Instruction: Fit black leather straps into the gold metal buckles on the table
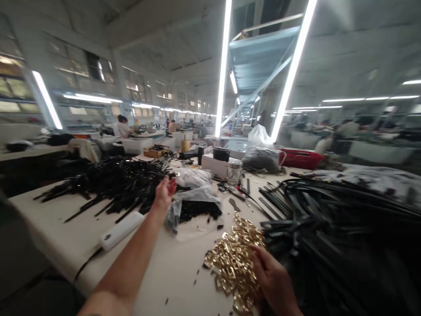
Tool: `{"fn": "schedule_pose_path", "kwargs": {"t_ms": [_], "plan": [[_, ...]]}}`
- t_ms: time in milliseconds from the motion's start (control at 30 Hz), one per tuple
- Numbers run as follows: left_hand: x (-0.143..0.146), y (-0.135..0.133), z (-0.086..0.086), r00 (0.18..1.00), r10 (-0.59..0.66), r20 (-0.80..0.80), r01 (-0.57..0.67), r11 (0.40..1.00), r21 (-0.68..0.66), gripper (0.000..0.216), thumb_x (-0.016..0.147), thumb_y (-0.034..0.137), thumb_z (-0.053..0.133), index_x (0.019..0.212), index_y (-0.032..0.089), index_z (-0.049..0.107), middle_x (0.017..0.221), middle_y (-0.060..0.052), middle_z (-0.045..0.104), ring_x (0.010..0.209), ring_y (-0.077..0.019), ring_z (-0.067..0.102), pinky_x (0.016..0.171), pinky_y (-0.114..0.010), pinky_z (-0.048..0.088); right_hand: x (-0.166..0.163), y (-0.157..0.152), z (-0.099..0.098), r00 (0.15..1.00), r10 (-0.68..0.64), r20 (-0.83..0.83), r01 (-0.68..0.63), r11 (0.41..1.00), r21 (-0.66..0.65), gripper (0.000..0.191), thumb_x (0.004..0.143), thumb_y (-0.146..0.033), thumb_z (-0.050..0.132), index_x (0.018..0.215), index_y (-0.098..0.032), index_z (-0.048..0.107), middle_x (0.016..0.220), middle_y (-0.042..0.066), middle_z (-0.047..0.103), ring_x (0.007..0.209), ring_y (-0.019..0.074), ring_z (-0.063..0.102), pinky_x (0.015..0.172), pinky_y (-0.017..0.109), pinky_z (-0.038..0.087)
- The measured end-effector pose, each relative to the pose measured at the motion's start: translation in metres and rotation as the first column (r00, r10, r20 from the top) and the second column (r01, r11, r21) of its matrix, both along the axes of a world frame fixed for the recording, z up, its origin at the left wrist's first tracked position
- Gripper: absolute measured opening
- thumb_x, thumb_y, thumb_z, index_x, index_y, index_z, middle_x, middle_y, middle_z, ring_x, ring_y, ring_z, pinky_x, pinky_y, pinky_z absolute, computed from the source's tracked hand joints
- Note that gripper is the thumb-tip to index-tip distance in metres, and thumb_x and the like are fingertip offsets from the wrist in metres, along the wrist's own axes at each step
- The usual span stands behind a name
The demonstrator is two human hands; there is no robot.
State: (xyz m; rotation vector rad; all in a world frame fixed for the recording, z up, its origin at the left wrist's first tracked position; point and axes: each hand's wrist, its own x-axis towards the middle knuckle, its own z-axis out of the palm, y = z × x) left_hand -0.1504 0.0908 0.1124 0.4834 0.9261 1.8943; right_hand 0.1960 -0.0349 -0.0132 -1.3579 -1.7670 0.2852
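Observation:
My left hand (pixel 165 192) is stretched forward beside a heap of black straps (pixel 115 180). Its fingers are curled closed, and a short black strap with a small shiny buckle at its end shows just above the fingertips. Low on the right, my right hand (pixel 271 274) touches the edge of a pile of gold-coloured buckles (pixel 233 254). Thumb and forefinger are pressed together there; what lies between them is hidden. Between the hands, a clear plastic bag (pixel 197 193) lies with small black pieces (pixel 199 210) spilling at its mouth.
A large bundle of black strips (pixel 315 219) covers the table's right side. A white power strip (pixel 120 230) lies left of my forearm. Farther back stand a glass jar (pixel 234 172), a white box (pixel 213 166), hand tools (pixel 238 193) and a red basket (pixel 302 159). Other people sit at distant tables.

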Motion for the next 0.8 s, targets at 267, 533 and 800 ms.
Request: {"fn": "schedule_pose_path", "kwargs": {"t_ms": [267,533,800], "plan": [[0.064,-0.026,-0.062,0.978,-0.180,-0.101,0.176,0.983,-0.045,0.030,0.081,0.016,0.059,0.109,0.023,0.053,0.088,-0.002,0.068,0.061,-0.0100,0.067,0.048,-0.015,0.048,-0.011,-0.008,0.005,0.996,0.059,0.060,-0.058,0.998,-0.008,0.024,0.092,-0.027,0.044,0.094,-0.021,0.067,0.088,0.004,0.071,0.080,0.0171,0.067,0.074,0.024,0.049],[0.161,-0.099,-0.106,0.727,-0.452,-0.517,0.490,0.869,-0.070,0.058,0.073,0.037,0.066,0.126,0.021,0.049,0.095,-0.005,0.068,0.066,-0.0146,0.064,0.053,-0.023,0.050,-0.013,-0.015,0.014,0.993,0.074,0.097,-0.073,0.997,-0.016,0.022,0.092,-0.024,0.046,0.091,-0.020,0.068,0.084,0.003,0.070,0.076,0.0155,0.065,0.070,0.023,0.046],[0.164,-0.101,-0.132,0.506,-0.443,-0.740,0.522,0.840,-0.146,0.051,0.077,0.045,0.060,0.122,0.023,0.054,0.084,0.000,0.068,0.053,-0.0117,0.054,0.048,-0.022,0.043,-0.015,-0.026,0.042,0.997,0.005,0.074,-0.005,1.000,0.001,0.024,0.093,-0.028,0.043,0.095,-0.026,0.066,0.089,-0.002,0.070,0.081,0.0157,0.066,0.076,0.023,0.048]]}}
